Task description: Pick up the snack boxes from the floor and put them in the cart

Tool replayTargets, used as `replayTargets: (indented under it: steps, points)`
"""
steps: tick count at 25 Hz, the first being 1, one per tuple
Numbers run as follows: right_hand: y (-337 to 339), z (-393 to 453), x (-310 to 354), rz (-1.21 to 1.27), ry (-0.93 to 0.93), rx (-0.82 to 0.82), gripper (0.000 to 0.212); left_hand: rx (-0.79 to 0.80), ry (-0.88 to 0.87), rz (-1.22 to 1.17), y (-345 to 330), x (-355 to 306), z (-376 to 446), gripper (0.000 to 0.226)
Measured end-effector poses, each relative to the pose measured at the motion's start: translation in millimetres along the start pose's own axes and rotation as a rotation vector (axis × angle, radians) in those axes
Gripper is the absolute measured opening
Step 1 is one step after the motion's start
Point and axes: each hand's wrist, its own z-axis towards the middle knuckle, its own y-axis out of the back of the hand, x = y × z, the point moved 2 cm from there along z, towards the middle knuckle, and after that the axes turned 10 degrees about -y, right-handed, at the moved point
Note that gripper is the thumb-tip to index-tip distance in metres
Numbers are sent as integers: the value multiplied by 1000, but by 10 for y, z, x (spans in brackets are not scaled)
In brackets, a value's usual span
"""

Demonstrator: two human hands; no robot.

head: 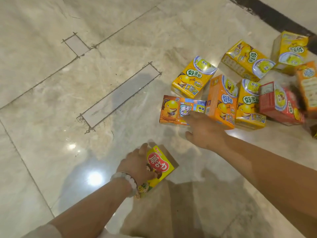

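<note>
We see the left hand [137,162] gripping a yellow cardboard snack box with a red label [158,166]. The right hand [204,131], fingers extended (holding nothing), touches an orange flat snack box [173,109] on the marble floor [85,93].

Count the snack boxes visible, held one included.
9. One yellow box in the left hand; eight in the floor pile: under the right hand. More may lie beyond the right edge.
</note>
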Motion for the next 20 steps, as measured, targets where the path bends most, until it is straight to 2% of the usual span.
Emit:
replayTargets:
  steps: [4, 7, 9, 11, 13, 15, 17, 20]
  points:
    - [-90, -102, 94, -49, -28, -49, 55, -230, 136, -236, 67, 151, 37, 75]
    - [-136, -219, 237, -17, -13, -35, 45, -398, 302, -417, 138, 232, 38, 73]
    - [-170, -278, 364, 66, 19, 12, 36, -461, 383, -500, 145, 250, 23, 70]
    - [-145, -240, 395, 118, 36, -33, 30, -498, 420, -576, 124, 263, 30, 67]
    - [-99, -106, 299, 90, 20, -131, 40, -534, 422, -625, 101, 260, 54, 63]
    - [-101, 15, 153, 112, -66, -102, 55, -555, 422, -684, 78, 251, 78, 73]
    - [-184, 70, 72, 287, -152, -22, 55, -584, 392, -756, 62, 240, 114, 77]
    - [-391, 76, 99, 683, -214, 71, 39, -589, 314, -780, 50, 222, 183, 68]
